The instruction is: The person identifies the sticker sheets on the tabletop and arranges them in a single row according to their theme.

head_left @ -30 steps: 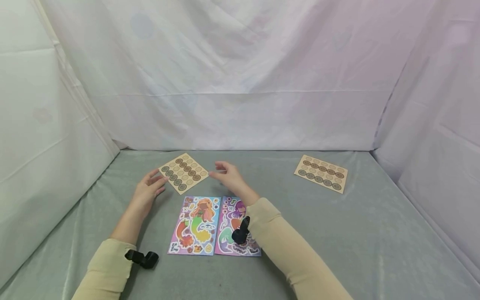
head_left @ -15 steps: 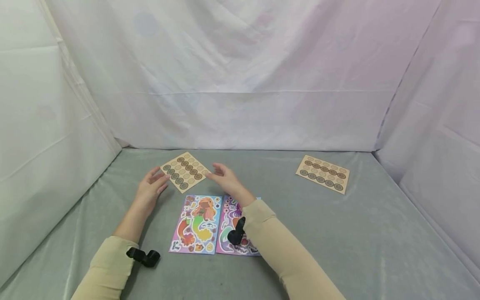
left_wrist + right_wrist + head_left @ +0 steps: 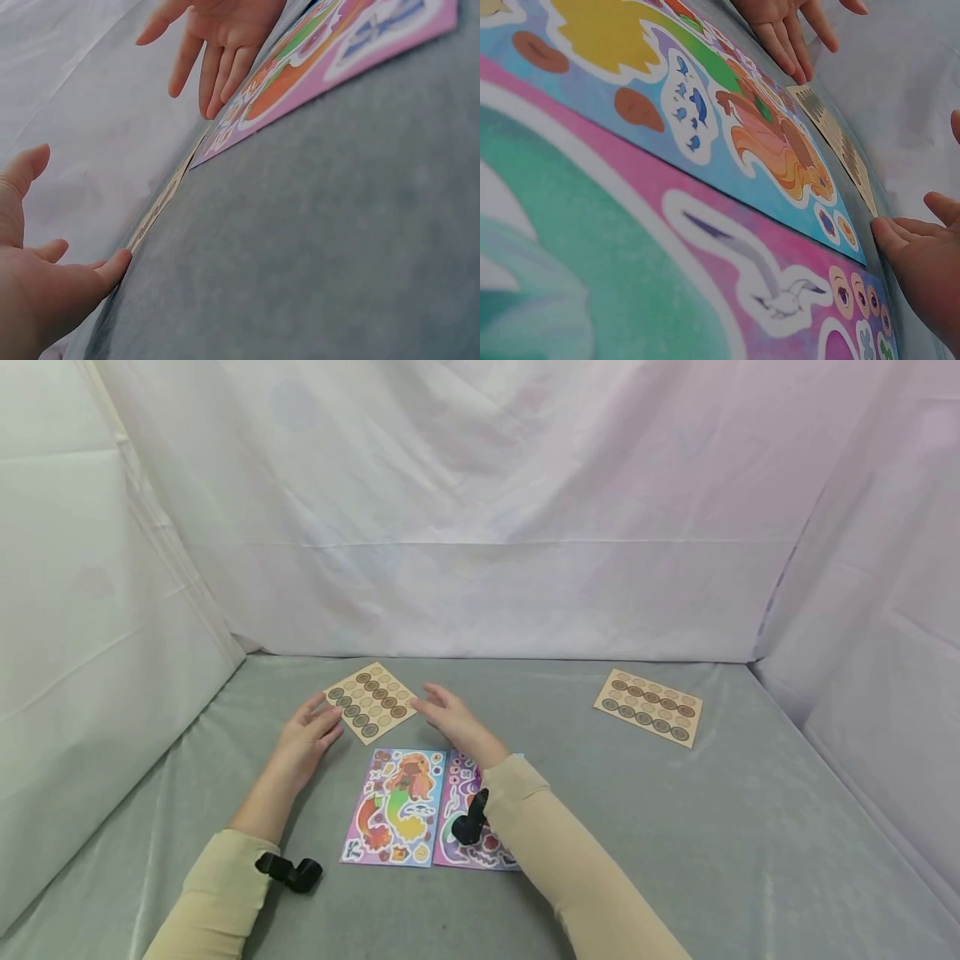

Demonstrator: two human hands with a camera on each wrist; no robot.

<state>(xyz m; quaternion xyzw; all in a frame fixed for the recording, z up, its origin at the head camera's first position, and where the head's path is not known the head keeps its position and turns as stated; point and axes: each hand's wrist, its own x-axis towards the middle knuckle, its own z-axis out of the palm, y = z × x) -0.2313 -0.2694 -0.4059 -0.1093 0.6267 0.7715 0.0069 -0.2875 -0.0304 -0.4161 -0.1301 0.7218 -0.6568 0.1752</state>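
A tan sheet of round seal-like stickers point(image 3: 370, 703) lies turned cornerwise at the back left of the table. My left hand point(image 3: 303, 745) is at its left corner, fingers loosely extended. At the sheet's right corner is my right hand point(image 3: 459, 724), its fingers also relaxed. In the left wrist view, a fingertip of the left hand point(image 3: 52, 292) meets the sheet's edge point(image 3: 161, 199); neither hand grips it. Nearer me lies a mermaid sticker sheet point(image 3: 396, 806). A second mermaid sheet point(image 3: 457, 852) beside it is partly hidden under my right forearm.
Another tan sheet of round stickers point(image 3: 649, 707) lies at the back right. Grey cloth covers the table point(image 3: 750, 827). White curtains point(image 3: 480, 593) hang behind and at both sides. A small black camera point(image 3: 292, 872) is on each wrist.
My right hand has shifted slightly left, so its fingertips now reach the tan sheet's right corner. My left hand stays at the left corner. The head view has shifted slightly.
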